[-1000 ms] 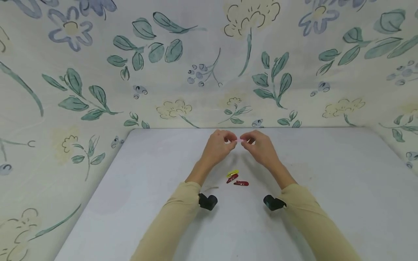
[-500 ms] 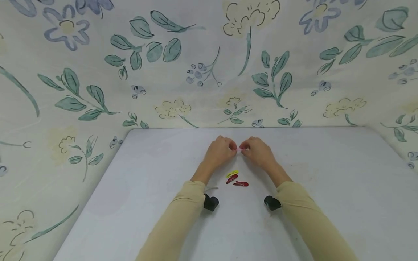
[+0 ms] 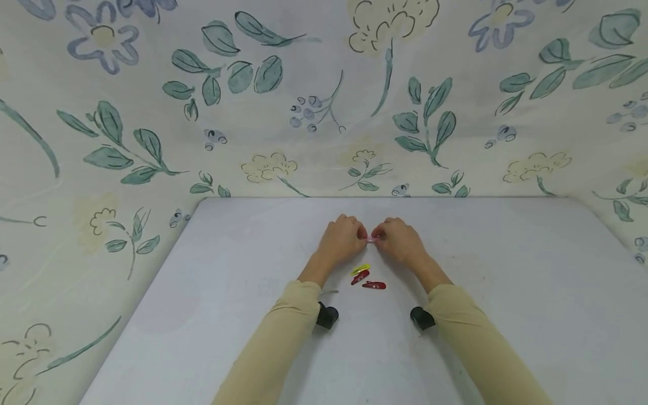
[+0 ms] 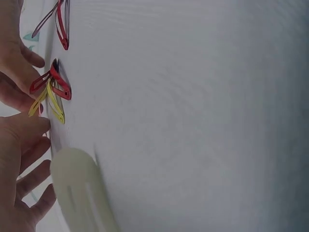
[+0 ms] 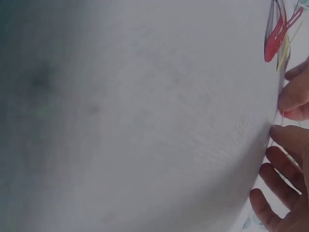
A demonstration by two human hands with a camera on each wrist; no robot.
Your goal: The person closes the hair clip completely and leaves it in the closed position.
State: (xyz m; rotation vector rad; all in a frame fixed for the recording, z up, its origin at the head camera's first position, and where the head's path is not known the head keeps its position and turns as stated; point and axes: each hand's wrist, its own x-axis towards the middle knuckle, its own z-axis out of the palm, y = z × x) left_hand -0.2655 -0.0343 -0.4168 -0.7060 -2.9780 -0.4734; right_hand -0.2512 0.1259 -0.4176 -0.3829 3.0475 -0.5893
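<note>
Pink object (image 3: 371, 240) partly hidden by fingers (image 3: 361, 232), exact shape unclear.

White tabletop (image 3: 506, 337), flat, smooth-looking, far corners rounded, few faint spots on it. Three hair clips on it, grouped around mid-table. Teardrop-shaped yellow snap clip (image 3: 360, 269) is farthest from the person; teardrop-shaped glossy red snap clip (image 3: 360, 277) right up against it, can't tell if touching. Second red snap clip (image 3: 374, 285), same shape, sits just beside, apart, nearer the person. All three sprung open. Thin pale strip (image 3: 331, 291) off to the person's left, partly hidden, unidentifiable.
</note>
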